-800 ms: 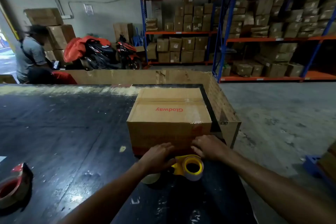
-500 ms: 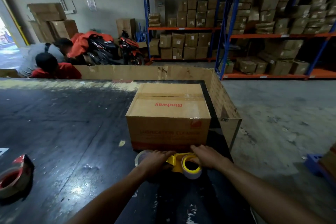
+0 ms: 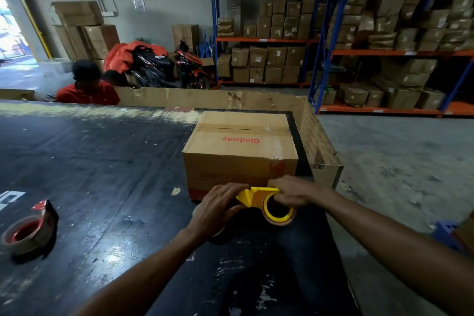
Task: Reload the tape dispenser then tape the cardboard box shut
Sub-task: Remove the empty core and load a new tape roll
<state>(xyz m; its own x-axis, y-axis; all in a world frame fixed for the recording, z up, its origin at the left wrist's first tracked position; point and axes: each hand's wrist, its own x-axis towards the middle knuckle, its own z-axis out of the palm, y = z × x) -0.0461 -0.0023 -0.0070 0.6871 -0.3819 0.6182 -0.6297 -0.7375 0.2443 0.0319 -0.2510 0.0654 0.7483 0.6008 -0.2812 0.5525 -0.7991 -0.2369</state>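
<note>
A brown cardboard box point(image 3: 239, 147) printed "Glodway" stands on the black table point(image 3: 102, 187), its top flaps closed with clear tape across them. In front of its near face both hands hold a yellow tape dispenser point(image 3: 259, 196) carrying a roll of tape point(image 3: 278, 213). My left hand point(image 3: 218, 206) grips the dispenser's left end, and a second tape roll shows partly under that hand. My right hand point(image 3: 292, 191) is closed over the dispenser's top right, above the roll.
A red tape dispenser with a roll point(image 3: 28, 232) lies at the table's left edge. A low cardboard wall point(image 3: 318, 141) borders the table's far and right sides. A person in red point(image 3: 88, 87) crouches beyond the table. Motorbikes point(image 3: 166, 67) and racks of boxes point(image 3: 359, 33) stand behind.
Both hands have lifted the yellow dispenser slightly off the table, up against the box's near face. The person beyond the table has shifted position.
</note>
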